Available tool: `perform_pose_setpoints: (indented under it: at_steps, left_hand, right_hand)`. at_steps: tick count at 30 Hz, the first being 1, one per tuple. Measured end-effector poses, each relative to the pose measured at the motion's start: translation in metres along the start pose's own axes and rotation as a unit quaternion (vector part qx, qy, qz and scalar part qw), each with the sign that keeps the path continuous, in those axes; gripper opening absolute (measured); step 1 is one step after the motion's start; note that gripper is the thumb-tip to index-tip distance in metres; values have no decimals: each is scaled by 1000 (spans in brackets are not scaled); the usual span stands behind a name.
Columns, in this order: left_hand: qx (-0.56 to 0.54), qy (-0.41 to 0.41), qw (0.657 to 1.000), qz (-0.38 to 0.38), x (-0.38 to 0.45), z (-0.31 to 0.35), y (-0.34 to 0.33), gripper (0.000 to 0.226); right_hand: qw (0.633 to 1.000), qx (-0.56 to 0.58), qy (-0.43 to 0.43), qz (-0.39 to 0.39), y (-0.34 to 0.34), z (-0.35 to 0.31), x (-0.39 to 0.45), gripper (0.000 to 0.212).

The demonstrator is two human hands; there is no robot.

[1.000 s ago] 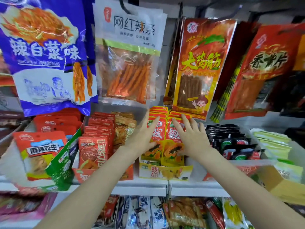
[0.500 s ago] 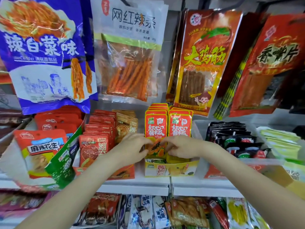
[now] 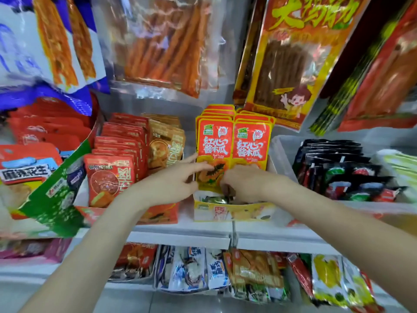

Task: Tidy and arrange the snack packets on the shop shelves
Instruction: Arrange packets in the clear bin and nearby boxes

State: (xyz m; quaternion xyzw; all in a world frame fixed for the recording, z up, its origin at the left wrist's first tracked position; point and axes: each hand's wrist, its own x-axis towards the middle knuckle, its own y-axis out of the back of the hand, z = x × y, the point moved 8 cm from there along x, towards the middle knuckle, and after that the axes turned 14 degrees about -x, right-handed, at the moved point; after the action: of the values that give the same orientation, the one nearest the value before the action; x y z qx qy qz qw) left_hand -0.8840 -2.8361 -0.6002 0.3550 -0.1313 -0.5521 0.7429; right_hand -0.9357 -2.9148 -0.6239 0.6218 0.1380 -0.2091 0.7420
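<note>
Hanging overhead: big bag of brown sticks [image 3: 291, 62], clear bag of orange sticks [image 3: 162, 41], blue-and-white bag [image 3: 45, 41]

White shelf [image 3: 180, 231] below, carrying red packets [image 3: 112, 177] on the left, black packets [image 3: 343, 170] in a clear bin on the right

Mid-shelf: yellow display box [image 3: 232, 211] holding 2 upright rows of orange papaya packets [image 3: 249, 143]

Left hand [image 3: 173, 181] at the front-left packet, fingers straight, fingertips touching its papaya picture

Right hand [image 3: 246, 184] close beside, fingers curled down behind the box front at the packets' lower edge; grip hidden, cannot tell
</note>
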Motion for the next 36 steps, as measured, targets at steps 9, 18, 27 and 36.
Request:
perform_pose_setpoints:
  at_steps: [9, 18, 27, 36]
  left_hand:
    - [-120, -43, 992, 8, -7, -2, 1, 62]
    - [-364, -134, 910, 144, -57, 48, 24, 36]
    - [-213, 10, 977, 18, -109, -10, -106, 24]
    - [-29, 29, 999, -16, -68, -53, -192, 24]
  right_hand:
    - [990, 104, -48, 86, 33, 25, -28, 17]
    - [831, 466, -79, 293, 58, 23, -138, 27]
    - [691, 666, -185, 211, -146, -42, -169, 25]
    - [673, 633, -338, 181, -274, -42, -197, 25]
